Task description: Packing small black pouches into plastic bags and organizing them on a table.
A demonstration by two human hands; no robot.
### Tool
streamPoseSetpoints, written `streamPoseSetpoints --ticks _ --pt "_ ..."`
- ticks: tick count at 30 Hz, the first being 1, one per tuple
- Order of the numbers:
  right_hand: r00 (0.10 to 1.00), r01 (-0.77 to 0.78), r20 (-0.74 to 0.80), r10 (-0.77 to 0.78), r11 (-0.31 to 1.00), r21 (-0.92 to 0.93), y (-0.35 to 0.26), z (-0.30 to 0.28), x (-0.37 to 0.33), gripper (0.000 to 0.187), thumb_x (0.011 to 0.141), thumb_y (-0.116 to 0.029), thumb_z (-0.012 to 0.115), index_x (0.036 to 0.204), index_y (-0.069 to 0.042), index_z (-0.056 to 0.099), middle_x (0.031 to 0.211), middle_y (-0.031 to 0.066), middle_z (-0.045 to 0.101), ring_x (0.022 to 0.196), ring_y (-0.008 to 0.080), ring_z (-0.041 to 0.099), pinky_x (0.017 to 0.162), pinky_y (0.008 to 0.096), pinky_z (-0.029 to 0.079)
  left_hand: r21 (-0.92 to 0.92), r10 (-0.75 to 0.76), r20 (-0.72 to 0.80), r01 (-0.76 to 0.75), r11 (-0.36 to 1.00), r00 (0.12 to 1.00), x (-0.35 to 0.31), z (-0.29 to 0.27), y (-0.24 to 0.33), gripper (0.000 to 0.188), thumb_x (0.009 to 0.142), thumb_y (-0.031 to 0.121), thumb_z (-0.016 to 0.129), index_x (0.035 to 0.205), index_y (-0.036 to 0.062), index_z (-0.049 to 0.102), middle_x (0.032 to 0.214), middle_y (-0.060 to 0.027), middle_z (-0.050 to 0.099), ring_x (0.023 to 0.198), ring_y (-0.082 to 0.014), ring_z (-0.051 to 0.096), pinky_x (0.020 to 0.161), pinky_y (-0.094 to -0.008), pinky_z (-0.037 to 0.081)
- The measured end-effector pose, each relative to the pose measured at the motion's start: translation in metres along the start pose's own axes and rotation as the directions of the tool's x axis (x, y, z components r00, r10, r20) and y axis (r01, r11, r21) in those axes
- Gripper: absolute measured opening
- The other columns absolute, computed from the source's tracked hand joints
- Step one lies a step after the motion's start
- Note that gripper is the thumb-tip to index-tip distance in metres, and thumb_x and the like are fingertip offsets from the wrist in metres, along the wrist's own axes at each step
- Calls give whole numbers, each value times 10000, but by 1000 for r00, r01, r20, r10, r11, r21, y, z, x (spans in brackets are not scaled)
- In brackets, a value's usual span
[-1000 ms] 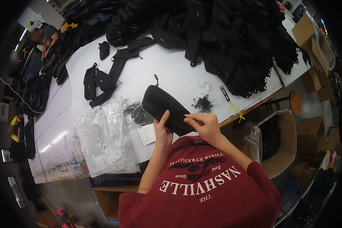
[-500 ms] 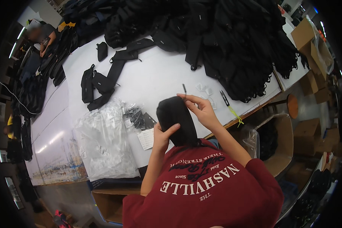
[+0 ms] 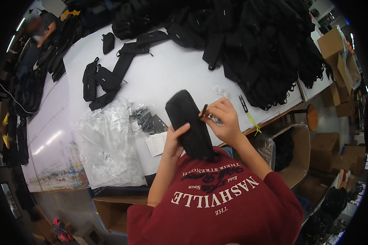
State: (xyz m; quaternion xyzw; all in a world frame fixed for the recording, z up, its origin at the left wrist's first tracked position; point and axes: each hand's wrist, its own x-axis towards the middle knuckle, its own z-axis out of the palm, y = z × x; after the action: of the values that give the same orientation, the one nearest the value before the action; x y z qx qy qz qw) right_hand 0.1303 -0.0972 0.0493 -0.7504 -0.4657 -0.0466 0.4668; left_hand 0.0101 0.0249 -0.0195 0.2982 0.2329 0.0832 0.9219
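Note:
A black fabric pouch (image 3: 187,108) stands tilted in front of my chest, its lower end against my shirt. My left hand (image 3: 175,141) is closed round its left side, thumb across the front. At the pouch's right edge, my right hand (image 3: 223,121) pinches a small black strip (image 3: 204,110) that looks like a zipper pull. Whether the strip is joined to the pouch is hidden by the fingers. Just beyond my right hand lie small clear packets (image 3: 221,91). To their right are thread snips (image 3: 243,104) with a yellow-green cord.
Clear plastic bags (image 3: 110,149) are heaped at the left, beside a bag of small black parts (image 3: 143,120) and a printed paper (image 3: 156,143). Several black pouches (image 3: 107,78) lie farther off. A large black pile (image 3: 257,53) covers the far right. Cardboard boxes (image 3: 300,147) stand beside the table.
My right hand has come down along the pouch's right edge with the strip, from its top corner. The pouch has shifted and its top tilts a little farther up and away.

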Motion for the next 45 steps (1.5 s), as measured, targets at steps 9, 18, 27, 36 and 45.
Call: streamPoseSetpoints --ticks 9,18,27,36,45 --pt "895 -84 446 0 982 168 -19 -6 -20 135 703 -91 673 819 -68 607 785 19 574 821 224 512 752 326 392 -373 48 -75 -72 925 996 10 -41 15 227 859 86 568 1068 -3 554 972 -107 635 817 -215 648 718 -338 554" --pt "973 45 230 0 981 -187 -34 6 -25 336 748 -186 665 1055 -94 566 1159 68 513 1112 272 446 924 397 321 -426 148 -179 -212 880 973 -4 -22 15 299 894 169 522 1150 14 514 1165 -118 556 1120 -253 504 973 -439 388" --pt "983 -120 138 117 993 11 -9 12 -43 126 709 -130 695 825 -103 653 993 4 602 1019 225 509 866 357 362 -252 129 -129 -158 955 983 -22 -21 -1 370 898 140 538 1241 43 438 1231 -126 492 1128 -225 484 961 -405 395" --pt "903 -399 223 368 910 114 22 6 -45 116 714 -114 678 822 -80 655 750 39 595 754 220 476 748 367 376 452 477 -66 -400 797 876 -17 -49 7 207 793 -14 645 980 2 557 819 -77 613 635 -131 586 544 -246 488" --pt "789 -513 433 436 855 74 75 23 10 182 692 -135 682 847 -42 660 740 71 649 732 123 593 714 261 444 435 212 -172 -119 892 962 -23 -87 20 296 912 171 529 1157 6 521 761 -104 637 610 -140 599 588 -257 499"
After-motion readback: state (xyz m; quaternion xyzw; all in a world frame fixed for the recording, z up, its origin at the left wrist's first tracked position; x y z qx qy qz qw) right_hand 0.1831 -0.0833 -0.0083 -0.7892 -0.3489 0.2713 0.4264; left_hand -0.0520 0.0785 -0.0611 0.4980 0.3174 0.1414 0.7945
